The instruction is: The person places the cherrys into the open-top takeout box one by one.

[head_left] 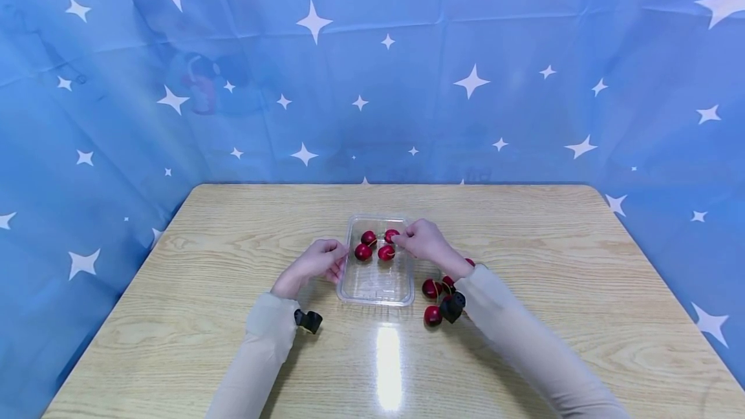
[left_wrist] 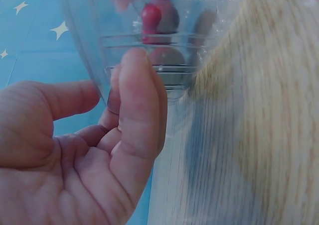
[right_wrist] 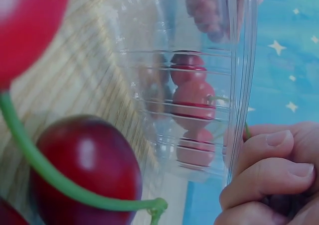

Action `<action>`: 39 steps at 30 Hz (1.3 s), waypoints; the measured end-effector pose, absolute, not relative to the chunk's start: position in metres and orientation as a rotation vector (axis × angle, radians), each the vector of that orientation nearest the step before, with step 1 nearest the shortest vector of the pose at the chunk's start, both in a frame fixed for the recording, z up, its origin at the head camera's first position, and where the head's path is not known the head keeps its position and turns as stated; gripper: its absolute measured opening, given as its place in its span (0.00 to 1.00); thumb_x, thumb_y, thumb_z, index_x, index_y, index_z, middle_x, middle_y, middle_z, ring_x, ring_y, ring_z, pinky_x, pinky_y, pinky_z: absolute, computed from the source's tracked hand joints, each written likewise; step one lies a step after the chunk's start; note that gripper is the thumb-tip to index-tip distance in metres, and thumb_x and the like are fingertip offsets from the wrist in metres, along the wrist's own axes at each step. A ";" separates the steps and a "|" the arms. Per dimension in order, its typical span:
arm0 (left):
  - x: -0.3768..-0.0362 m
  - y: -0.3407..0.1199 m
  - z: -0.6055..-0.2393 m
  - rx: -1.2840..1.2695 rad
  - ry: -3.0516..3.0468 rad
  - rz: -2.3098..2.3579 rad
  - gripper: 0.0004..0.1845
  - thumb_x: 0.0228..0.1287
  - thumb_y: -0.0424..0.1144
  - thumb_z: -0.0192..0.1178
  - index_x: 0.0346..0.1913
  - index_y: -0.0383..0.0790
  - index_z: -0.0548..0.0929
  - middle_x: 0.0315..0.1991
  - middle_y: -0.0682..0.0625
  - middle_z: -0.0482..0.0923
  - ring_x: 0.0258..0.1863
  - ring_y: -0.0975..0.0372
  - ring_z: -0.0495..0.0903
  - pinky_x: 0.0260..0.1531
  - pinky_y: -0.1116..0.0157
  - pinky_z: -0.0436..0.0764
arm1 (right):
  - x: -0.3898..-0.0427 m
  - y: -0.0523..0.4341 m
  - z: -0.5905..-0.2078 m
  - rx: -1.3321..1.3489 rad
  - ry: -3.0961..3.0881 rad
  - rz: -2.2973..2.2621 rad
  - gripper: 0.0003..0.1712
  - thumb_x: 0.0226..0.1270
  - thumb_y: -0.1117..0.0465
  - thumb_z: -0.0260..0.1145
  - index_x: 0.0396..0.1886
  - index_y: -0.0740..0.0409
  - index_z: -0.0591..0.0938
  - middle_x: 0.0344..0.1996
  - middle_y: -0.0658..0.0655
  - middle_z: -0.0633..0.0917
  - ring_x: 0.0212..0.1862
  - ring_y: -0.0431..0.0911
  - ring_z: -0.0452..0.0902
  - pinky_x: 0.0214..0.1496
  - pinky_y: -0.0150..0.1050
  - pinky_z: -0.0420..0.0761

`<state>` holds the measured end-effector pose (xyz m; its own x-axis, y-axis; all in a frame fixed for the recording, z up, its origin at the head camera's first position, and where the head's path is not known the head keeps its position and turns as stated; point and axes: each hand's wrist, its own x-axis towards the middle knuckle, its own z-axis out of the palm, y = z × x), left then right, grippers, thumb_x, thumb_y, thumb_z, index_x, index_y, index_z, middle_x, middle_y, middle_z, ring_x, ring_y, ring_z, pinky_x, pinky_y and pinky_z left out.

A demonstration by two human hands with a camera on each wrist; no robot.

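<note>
A clear plastic box (head_left: 375, 290) lies on the table with several dark red cherries (head_left: 363, 252) in its far half. My left hand (head_left: 317, 260) pinches its left rim, thumb on one side and fingers on the other, as the left wrist view shows. Over the far right part of the box, my right hand (head_left: 426, 242) has its fingertips together at a cherry (head_left: 392, 235). A thin green stem (right_wrist: 247, 131) runs up to these fingers in the right wrist view; they pinch it. The box wall (right_wrist: 199, 41) stands between that camera and the cherries inside.
Several more cherries (head_left: 432, 315) with stems lie right of the box, partly under my right wrist and its black camera (head_left: 453, 307). One cherry (right_wrist: 84, 170) looms close in the right wrist view. The wooden table (head_left: 174, 315) ends at a blue star-patterned curtain (head_left: 372, 128).
</note>
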<state>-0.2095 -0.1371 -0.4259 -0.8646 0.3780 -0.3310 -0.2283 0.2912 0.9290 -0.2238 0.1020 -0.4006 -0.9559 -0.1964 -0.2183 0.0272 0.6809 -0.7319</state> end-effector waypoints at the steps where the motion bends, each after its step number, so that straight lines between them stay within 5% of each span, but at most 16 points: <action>1: -0.210 -0.137 -0.426 0.136 2.067 1.612 0.14 0.73 0.37 0.45 0.28 0.34 0.70 0.19 0.49 0.71 0.17 0.63 0.73 0.18 0.71 0.77 | -0.224 0.102 -0.401 -0.136 2.622 -1.135 0.23 0.67 0.55 0.61 0.16 0.65 0.77 0.06 0.48 0.67 0.13 0.40 0.59 0.20 0.33 0.62; 8: -0.209 -0.138 -0.426 0.157 2.070 1.617 0.14 0.73 0.37 0.45 0.28 0.34 0.70 0.20 0.49 0.71 0.17 0.64 0.73 0.18 0.71 0.78 | -0.222 0.100 -0.396 -0.168 2.672 -1.045 0.27 0.67 0.55 0.61 0.07 0.56 0.69 0.05 0.48 0.65 0.11 0.40 0.56 0.17 0.32 0.58; 24: -0.209 -0.137 -0.426 0.151 2.080 1.612 0.14 0.73 0.37 0.45 0.28 0.34 0.71 0.20 0.48 0.71 0.17 0.63 0.73 0.18 0.71 0.77 | -0.218 0.096 -0.395 -0.178 2.761 -0.923 0.30 0.67 0.54 0.62 0.05 0.53 0.63 0.06 0.47 0.58 0.11 0.40 0.50 0.14 0.31 0.49; 39: -0.210 -0.138 -0.429 0.158 2.052 1.632 0.14 0.73 0.37 0.45 0.29 0.34 0.71 0.21 0.49 0.71 0.17 0.64 0.73 0.18 0.71 0.77 | -0.220 0.104 -0.400 -0.228 2.657 -1.148 0.28 0.69 0.51 0.59 0.08 0.54 0.66 0.05 0.48 0.64 0.11 0.41 0.55 0.18 0.33 0.59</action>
<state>-0.2099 -0.1382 -0.4293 -0.8635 0.3939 -0.3151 -0.2182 0.2716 0.9374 -0.2195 0.1039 -0.3995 -0.9596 -0.2352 -0.1544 -0.0487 0.6793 -0.7322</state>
